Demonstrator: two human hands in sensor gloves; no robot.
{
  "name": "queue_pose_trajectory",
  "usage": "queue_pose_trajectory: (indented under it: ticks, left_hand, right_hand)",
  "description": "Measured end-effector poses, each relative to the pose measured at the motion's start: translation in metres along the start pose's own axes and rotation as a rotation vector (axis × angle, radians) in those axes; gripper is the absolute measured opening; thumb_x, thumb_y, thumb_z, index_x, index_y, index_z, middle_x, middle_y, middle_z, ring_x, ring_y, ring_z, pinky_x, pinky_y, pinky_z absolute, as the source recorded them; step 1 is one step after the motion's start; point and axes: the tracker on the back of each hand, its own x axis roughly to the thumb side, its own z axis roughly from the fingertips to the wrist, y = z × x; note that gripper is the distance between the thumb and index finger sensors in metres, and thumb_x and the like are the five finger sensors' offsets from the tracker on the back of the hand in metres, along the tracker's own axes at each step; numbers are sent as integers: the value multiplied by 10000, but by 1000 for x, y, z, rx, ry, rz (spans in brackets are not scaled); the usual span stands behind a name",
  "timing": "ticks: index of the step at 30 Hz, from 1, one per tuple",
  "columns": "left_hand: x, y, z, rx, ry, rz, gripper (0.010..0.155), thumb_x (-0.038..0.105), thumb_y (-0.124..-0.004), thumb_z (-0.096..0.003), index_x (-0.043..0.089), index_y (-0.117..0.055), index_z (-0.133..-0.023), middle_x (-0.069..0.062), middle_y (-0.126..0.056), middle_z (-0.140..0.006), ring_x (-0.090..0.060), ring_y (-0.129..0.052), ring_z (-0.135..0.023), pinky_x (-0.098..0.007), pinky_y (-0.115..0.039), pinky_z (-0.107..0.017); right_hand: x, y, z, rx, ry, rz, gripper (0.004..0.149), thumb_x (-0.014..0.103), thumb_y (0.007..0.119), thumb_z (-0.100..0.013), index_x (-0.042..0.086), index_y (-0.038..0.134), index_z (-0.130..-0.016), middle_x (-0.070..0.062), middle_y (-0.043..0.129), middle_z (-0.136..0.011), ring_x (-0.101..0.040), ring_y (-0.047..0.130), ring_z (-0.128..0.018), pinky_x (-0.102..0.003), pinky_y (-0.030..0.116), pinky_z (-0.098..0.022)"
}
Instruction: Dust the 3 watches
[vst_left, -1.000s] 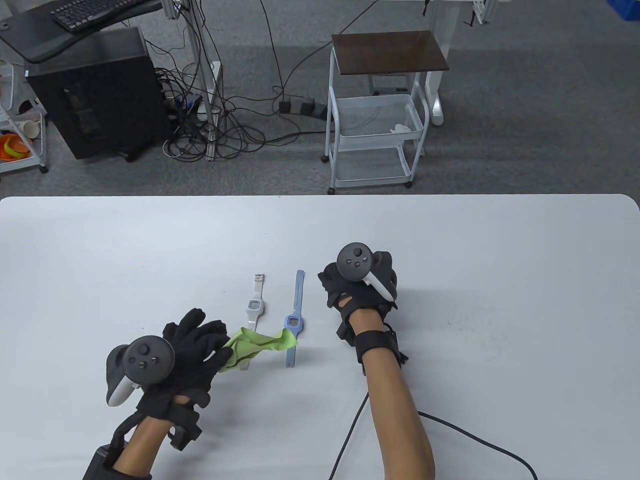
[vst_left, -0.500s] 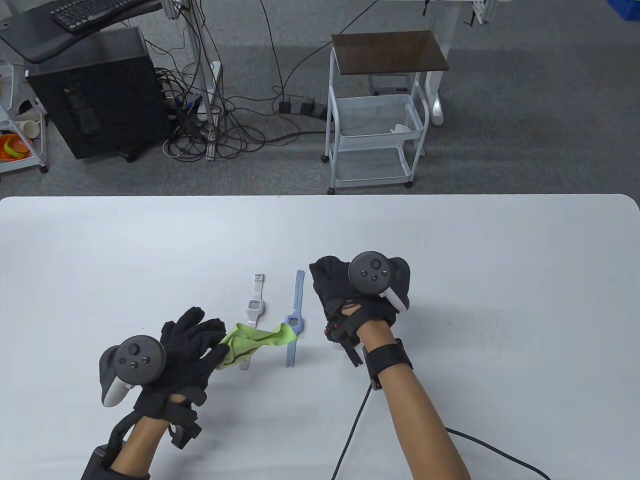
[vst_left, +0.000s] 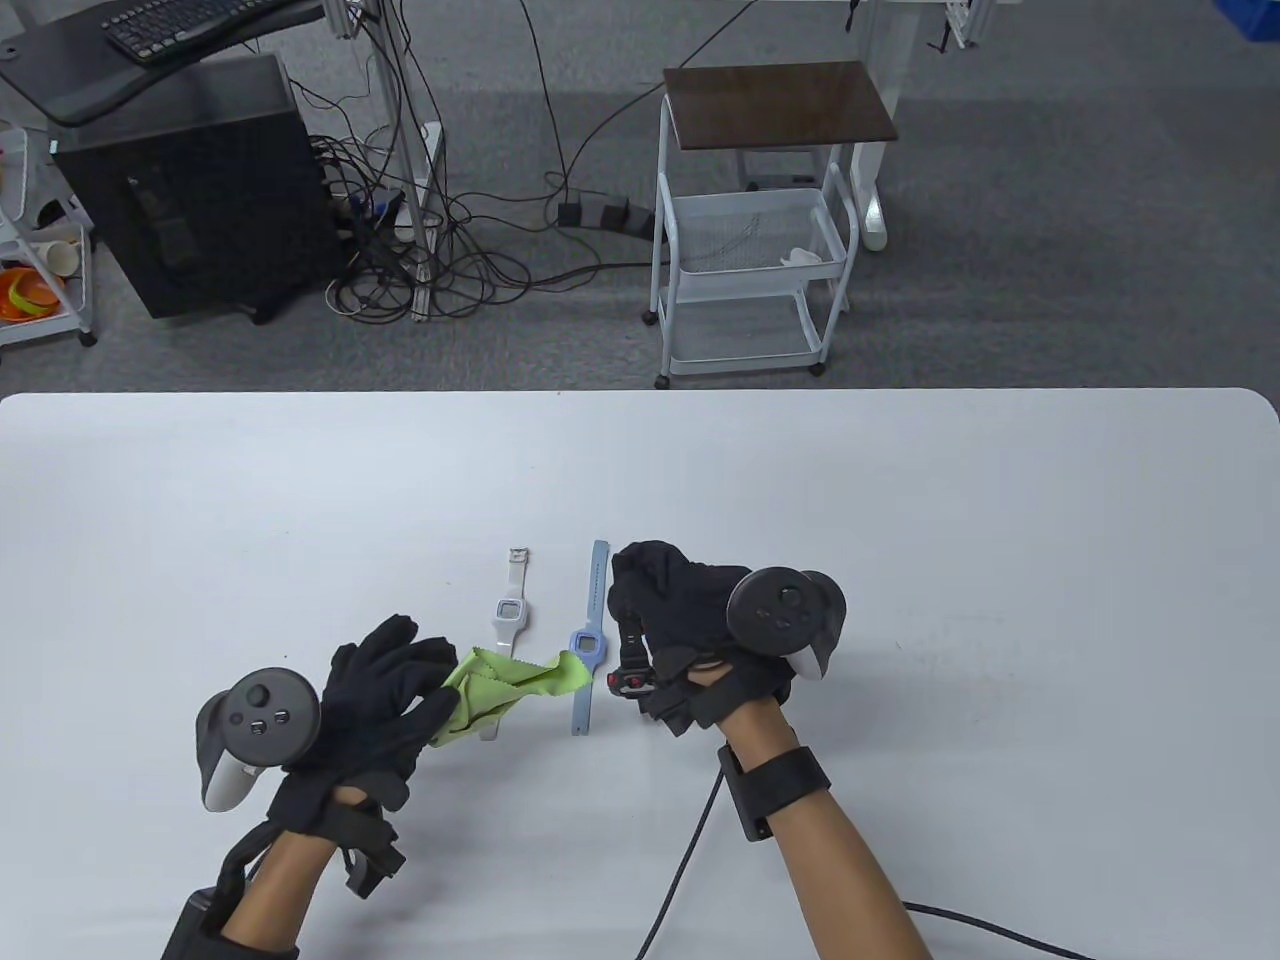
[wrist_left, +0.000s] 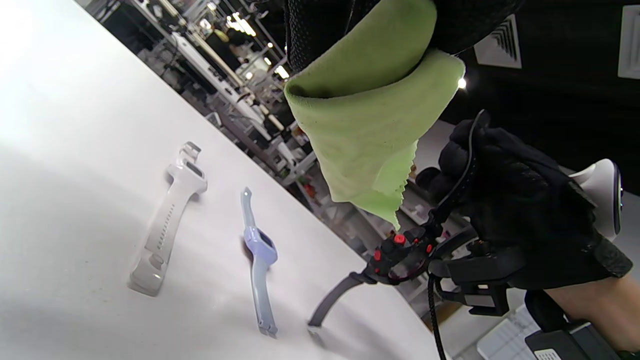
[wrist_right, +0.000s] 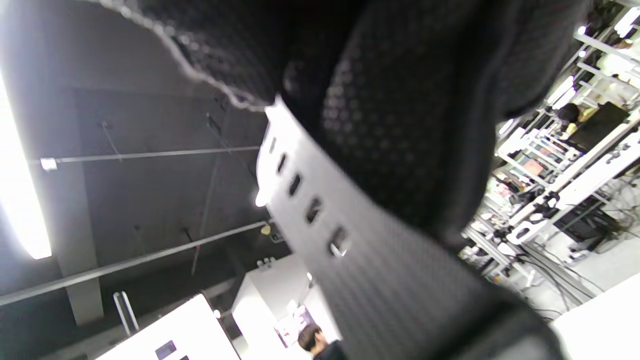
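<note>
The right hand (vst_left: 700, 620) grips the black watch (wrist_left: 400, 252), lifted just right of the blue watch (vst_left: 586, 645). The left hand (vst_left: 385, 695) pinches the cloth (vst_left: 505, 685) left of it. The white watch (vst_left: 510, 612) lies further left. Whether any watch is already dusted isn't visible.

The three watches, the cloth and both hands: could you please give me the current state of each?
White watch: flat on the table, strap open, untouched.
Blue watch: flat on the table, strap open, untouched.
Black watch: gripped by the right hand, one strap end on the table.
Green cloth: bunched, held above the table.
Left hand: grips the cloth.
</note>
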Motion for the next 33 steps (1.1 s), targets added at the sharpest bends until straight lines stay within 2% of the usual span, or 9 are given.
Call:
queue_pose_trajectory:
  ticks: [9, 15, 25, 28, 33]
  left_hand:
    - [-1, -3, -1, -1, 6, -2, 434, 508, -642, -615, 211, -693, -927, -21, -572, -1161, -390, -260, -1170, -725, -131, -716]
    - [1, -5, -2, -18, -5, -3, 434, 506, -639, -616, 204, -689, -924, -25, -560, -1165, -380, -247, -1173, -723, -122, -715]
    - [13, -34, -6, -199, -129, 61, 432, 496, -657, -614, 191, -707, -917, -27, -571, -1169, -357, -257, -1183, -650, -123, -774]
    - [18, -45, -7, -290, -177, 48, 436, 504, -653, -614, 199, -703, -921, -21, -573, -1173, -352, -282, -1189, -655, -143, -785]
    - [19, -57, -9, -361, -196, 130, 448, 509, -639, -615, 199, -678, -936, -32, -559, -1186, -383, -310, -1185, -697, -169, -767]
  right_hand:
    - [39, -5, 4, -93, -55, -98, 399, 380, 804, -396, 119, 875, -689, -40, 1091, -373, -136, 1144, -136, -437, 872, -385]
    - [56, 2, 9, -80, -43, -218, 400, 378, 803, -399, 113, 875, -690, -41, 1090, -370, -134, 1142, -130, -435, 873, -380]
    - [68, 21, 13, 15, 11, -409, 400, 372, 791, -401, 106, 869, -690, -40, 1082, -372, -136, 1135, -132, -449, 862, -384]
    - [64, 21, 14, 3, 23, -409, 400, 366, 791, -403, 99, 866, -692, -48, 1079, -376, -146, 1133, -137, -458, 856, -389]
    - [59, 18, 14, -3, 50, -442, 400, 367, 788, -405, 102, 864, -695, -45, 1077, -377, -143, 1132, -139, -457, 856, -393]
